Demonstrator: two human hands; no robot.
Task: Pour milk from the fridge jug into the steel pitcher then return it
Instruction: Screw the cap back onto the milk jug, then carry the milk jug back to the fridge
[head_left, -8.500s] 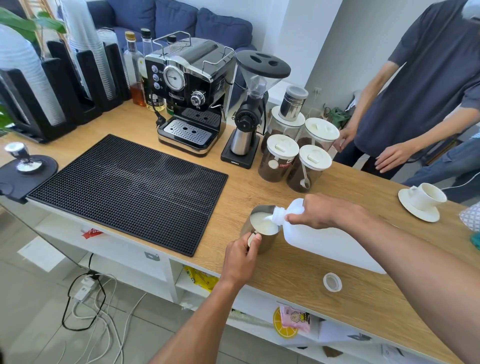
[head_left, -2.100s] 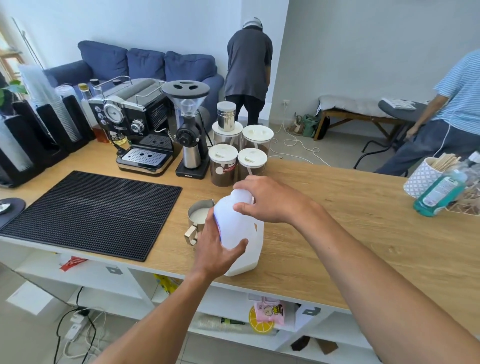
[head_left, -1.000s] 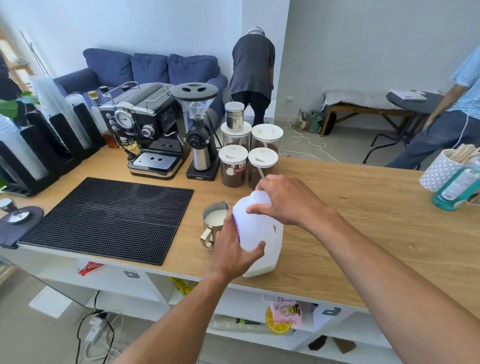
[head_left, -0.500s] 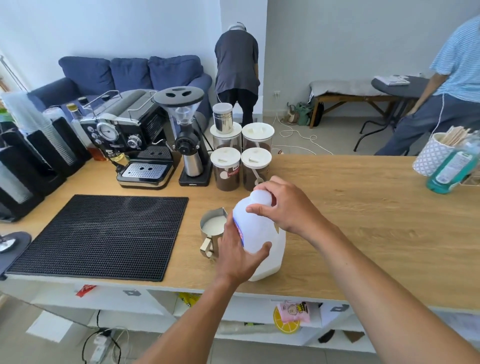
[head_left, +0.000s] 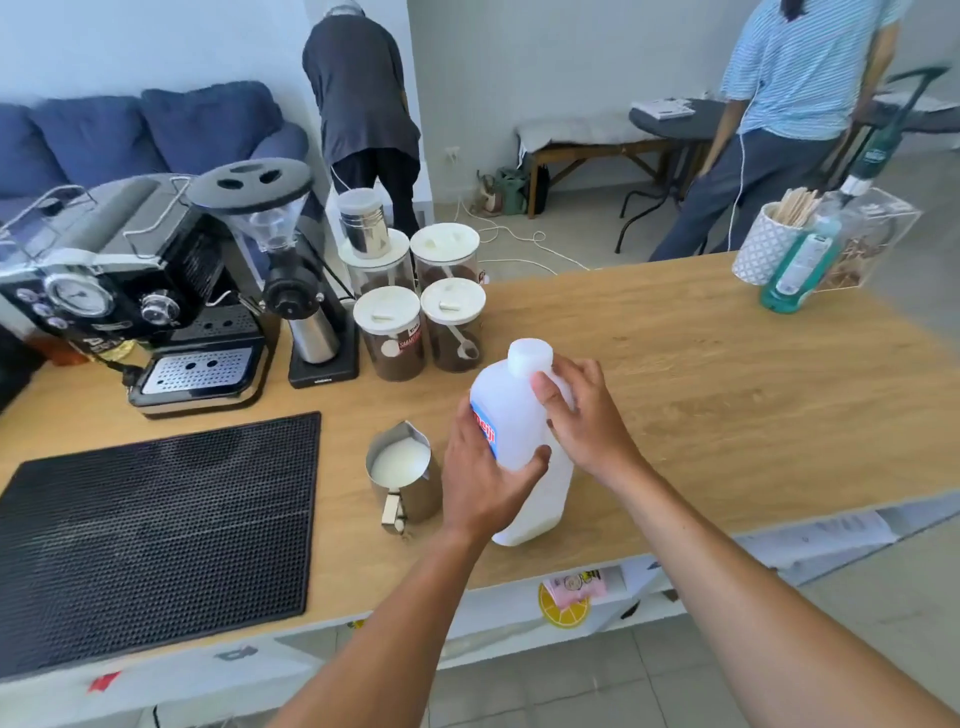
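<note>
Through the head camera I am looking down at a wooden counter (head_left: 727, 405), where both hands are clamping onto a white plastic milk jug (head_left: 514, 415). The jug is standing upright near the front edge of the counter, with its white cap (head_left: 530, 356) sitting on top. The left hand (head_left: 483, 483) is gripping the jug's side low down, thumb wrapping across the front and fingers covering part of a blue and red label. The right hand (head_left: 587, 421) is holding the jug's shoulder just below the cap, thumb pressing on the plastic. Just beside the jug, on its left, a steel pitcher (head_left: 421, 493) is standing upright with milk (head_left: 400, 462) showing inside and its handle pointing toward me. Farther left a black rubber mat (head_left: 156, 530) is lying flat. Behind it an espresso machine (head_left: 135, 296) and a coffee grinder (head_left: 291, 270) are standing side by side, next to four white-lidded jars (head_left: 395, 332) of dark grounds. At the far right end a green bottle (head_left: 800, 265) is standing. Two people (head_left: 363, 93) are standing in the room beyond.
</note>
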